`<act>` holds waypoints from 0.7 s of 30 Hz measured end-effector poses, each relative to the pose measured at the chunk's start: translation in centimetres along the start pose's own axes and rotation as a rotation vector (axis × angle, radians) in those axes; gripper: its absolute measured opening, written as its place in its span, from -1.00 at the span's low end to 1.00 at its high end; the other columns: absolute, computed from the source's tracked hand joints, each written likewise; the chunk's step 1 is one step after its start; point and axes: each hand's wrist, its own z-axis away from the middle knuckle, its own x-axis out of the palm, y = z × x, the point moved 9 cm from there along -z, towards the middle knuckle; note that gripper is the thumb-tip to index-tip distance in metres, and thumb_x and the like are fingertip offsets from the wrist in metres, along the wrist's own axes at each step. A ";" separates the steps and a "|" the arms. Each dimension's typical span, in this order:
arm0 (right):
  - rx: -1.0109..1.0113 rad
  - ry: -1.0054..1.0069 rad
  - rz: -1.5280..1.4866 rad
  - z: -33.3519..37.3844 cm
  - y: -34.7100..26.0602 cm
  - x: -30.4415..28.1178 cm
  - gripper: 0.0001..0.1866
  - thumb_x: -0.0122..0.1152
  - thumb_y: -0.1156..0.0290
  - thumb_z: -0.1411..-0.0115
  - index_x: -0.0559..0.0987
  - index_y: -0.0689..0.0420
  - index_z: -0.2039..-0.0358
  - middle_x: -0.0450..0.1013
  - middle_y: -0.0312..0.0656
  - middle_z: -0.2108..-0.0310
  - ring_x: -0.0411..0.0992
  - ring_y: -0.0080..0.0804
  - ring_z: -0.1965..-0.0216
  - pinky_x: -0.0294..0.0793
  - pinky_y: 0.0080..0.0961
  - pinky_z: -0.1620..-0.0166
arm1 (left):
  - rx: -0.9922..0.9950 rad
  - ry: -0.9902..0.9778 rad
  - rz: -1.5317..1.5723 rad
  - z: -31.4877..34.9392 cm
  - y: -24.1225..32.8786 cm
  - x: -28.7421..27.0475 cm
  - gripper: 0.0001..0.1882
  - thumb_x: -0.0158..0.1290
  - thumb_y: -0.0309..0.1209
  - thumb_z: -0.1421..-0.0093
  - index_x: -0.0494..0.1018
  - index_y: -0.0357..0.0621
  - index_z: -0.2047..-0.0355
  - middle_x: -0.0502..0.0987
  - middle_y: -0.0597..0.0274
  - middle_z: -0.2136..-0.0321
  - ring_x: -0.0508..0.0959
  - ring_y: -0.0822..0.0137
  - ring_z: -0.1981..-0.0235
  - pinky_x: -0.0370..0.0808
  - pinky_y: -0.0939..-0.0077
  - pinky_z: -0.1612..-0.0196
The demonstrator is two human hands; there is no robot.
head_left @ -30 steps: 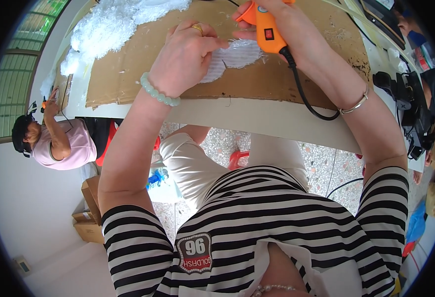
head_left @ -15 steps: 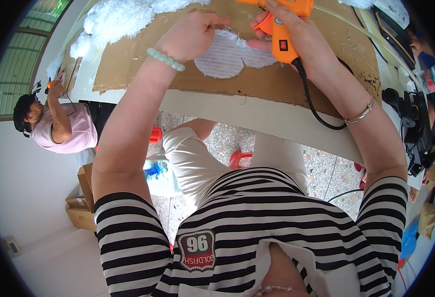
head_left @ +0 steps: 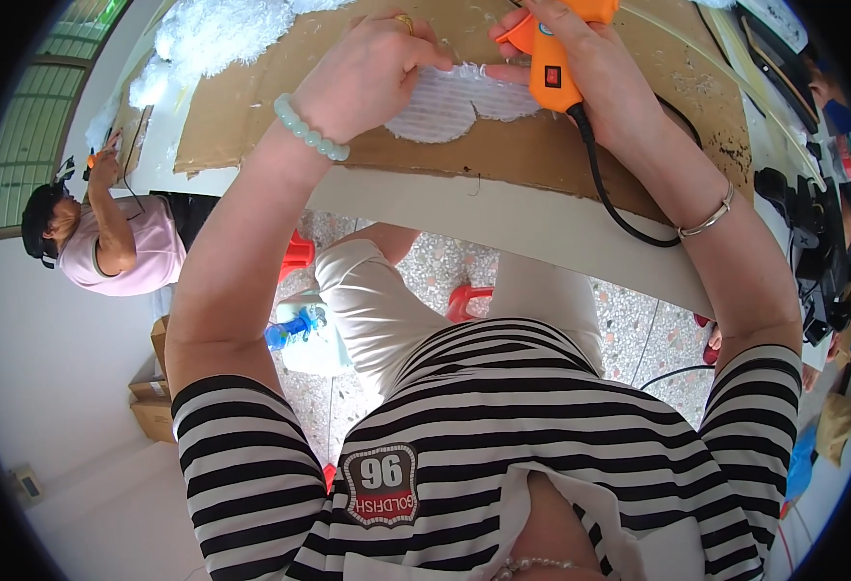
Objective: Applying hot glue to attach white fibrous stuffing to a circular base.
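Note:
My right hand (head_left: 605,92) is wrapped round an orange hot glue gun (head_left: 549,73) with a red switch and a black cord; its nozzle end runs out of view at the top. A flat white fabric piece (head_left: 435,111) with fine ribs, a rounded outline and a frayed upper edge lies on brown cardboard (head_left: 367,160). My left hand (head_left: 372,77) is closed, its thumb and forefinger pinching at the upper left edge of this piece. One or two outstretched fingers of my right hand reach the piece's upper right edge, below the gun.
Fluffy white material (head_left: 217,39) is heaped at the far left of the table. Black devices and cables (head_left: 803,232) crowd the right side. The gun's cord loops over the front edge. Another person in a pink top (head_left: 106,242) works at the left.
My left wrist has shifted slightly left and down, and its fingers now cover more of the fabric's left side. The glue gun has tilted a little and moved slightly up.

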 end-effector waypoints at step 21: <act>-0.022 -0.017 0.059 -0.9 -1.7 3.3 -0.74 0.03 0.21 -0.30 0.45 0.15 0.22 0.45 -0.24 0.42 0.44 -0.47 0.45 0.49 -0.54 0.38 | -0.481 0.278 0.419 4.8 -3.0 -2.0 -0.63 -0.16 -0.71 0.00 0.47 -0.19 0.19 0.58 0.15 0.41 0.54 0.14 0.34 0.48 0.32 0.22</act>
